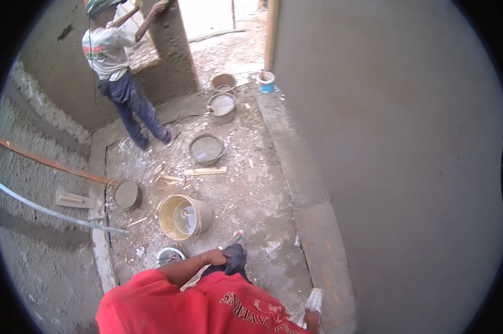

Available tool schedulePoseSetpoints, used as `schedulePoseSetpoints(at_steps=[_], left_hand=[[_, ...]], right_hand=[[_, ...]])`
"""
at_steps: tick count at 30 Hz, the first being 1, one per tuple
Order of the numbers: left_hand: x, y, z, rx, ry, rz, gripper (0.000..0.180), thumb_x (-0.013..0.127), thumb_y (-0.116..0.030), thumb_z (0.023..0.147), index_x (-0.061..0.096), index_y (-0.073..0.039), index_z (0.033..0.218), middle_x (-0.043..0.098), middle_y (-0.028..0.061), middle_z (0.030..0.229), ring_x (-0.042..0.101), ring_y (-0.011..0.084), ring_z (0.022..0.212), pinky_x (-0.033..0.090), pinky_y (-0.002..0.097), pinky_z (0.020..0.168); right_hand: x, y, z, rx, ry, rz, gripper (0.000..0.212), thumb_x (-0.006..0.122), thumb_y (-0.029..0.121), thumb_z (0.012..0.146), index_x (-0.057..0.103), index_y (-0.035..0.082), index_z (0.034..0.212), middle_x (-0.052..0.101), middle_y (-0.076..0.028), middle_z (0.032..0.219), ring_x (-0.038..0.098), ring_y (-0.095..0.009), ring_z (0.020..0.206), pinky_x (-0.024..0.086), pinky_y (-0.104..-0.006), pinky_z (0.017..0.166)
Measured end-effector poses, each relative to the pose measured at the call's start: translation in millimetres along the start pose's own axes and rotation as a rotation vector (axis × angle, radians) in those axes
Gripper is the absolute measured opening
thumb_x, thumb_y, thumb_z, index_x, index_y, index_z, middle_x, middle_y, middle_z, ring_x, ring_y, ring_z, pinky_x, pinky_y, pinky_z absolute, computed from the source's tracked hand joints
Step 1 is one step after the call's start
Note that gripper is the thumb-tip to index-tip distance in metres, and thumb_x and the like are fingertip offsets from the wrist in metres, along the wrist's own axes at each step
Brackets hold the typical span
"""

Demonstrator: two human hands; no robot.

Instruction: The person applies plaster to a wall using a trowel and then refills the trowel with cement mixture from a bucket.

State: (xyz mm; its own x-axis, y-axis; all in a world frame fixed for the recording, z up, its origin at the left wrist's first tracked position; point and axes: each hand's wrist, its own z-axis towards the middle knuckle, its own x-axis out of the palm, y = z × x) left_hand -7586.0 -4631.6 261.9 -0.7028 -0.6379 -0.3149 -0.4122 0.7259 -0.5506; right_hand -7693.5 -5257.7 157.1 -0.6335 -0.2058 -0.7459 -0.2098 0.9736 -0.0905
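The person's left hand rests on a dark trouser leg, low in the middle of the frame. I cannot tell if its grip is wide or if it pinches the cloth. The right hand, at the bottom, right of the middle, has its grip closed around a whitish thing. That thing points up the frame, close to the big smooth grey wall on the right. It is too small to tell what kind it is.

A red shirt fills the bottom middle. Past the left arm is a small pail. Above it, a big tan bucket holds some water. Left of that sits a bucket full of grey mud.

A piece of wood lies on the dirty floor in the middle, below a round tub of grey mix. At the upper left, another person in a cap stands with both arms up by the wall. A blue and white pail sits at the top, by the doorway.
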Motion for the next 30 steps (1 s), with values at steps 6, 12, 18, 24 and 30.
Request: schedulePoseSetpoints(at_steps=[6, 12, 18, 24, 30], left_hand=[[-154, 2, 34, 0.119, -0.276, -0.328, 0.042, 0.063, -0.032, 0.082, 0.067, -0.008, 0.116, 0.067, 0.0167, 0.113, 0.065, 0.0279, 0.103, 0.048, 0.0362, 0.093], [-270, 15, 118, 0.105, -0.611, -0.472, 0.038, 0.063, -0.032, 0.084, 0.068, -0.009, 0.114, 0.068, 0.0166, 0.109, 0.065, 0.0301, 0.102, 0.049, 0.0369, 0.091], [-294, 80, 162, -0.114, -0.588, -0.621, 0.04, 0.061, -0.036, 0.083, 0.069, -0.006, 0.109, 0.067, 0.0198, 0.108, 0.064, 0.0354, 0.101, 0.049, 0.0414, 0.09], [-296, 156, 141, -0.325, -0.137, 0.102, 0.033, 0.053, -0.029, 0.083, 0.07, -0.011, 0.105, 0.068, 0.016, 0.106, 0.065, 0.0337, 0.098, 0.051, 0.0429, 0.087], [-469, 150, 179, -0.426, -0.413, -0.245, 0.027, 0.06, -0.024, 0.084, 0.069, -0.009, 0.105, 0.071, 0.0114, 0.091, 0.068, 0.0224, 0.07, 0.054, 0.0365, 0.065]], right_hand=[[-202, 117, 188, 0.257, 0.132, 0.631, 0.07, 0.061, 0.048, 0.086, 0.048, -0.004, 0.132, 0.065, -0.026, 0.103, 0.066, -0.033, 0.098, 0.052, -0.0407, 0.085], [-432, 206, 334, -0.18, -0.411, 0.543, 0.05, 0.071, 0.04, 0.082, 0.059, -0.004, 0.101, 0.064, -0.012, 0.069, 0.063, -0.022, 0.058, 0.051, -0.0367, 0.055], [-537, 284, 454, -0.146, -0.05, 0.644, 0.039, 0.071, 0.035, 0.084, 0.06, -0.001, 0.095, 0.061, -0.007, 0.064, 0.058, -0.018, 0.051, 0.047, -0.0342, 0.046], [-598, 284, 602, -0.128, 0.265, 0.192, 0.065, 0.068, 0.044, 0.083, 0.057, -0.011, 0.117, 0.068, -0.014, 0.075, 0.068, -0.026, 0.065, 0.055, -0.0395, 0.067], [-745, 331, 759, -0.259, -0.178, 0.255, 0.077, 0.067, 0.048, 0.081, 0.05, -0.015, 0.123, 0.064, -0.028, 0.104, 0.068, -0.036, 0.072, 0.054, -0.0407, 0.072]])
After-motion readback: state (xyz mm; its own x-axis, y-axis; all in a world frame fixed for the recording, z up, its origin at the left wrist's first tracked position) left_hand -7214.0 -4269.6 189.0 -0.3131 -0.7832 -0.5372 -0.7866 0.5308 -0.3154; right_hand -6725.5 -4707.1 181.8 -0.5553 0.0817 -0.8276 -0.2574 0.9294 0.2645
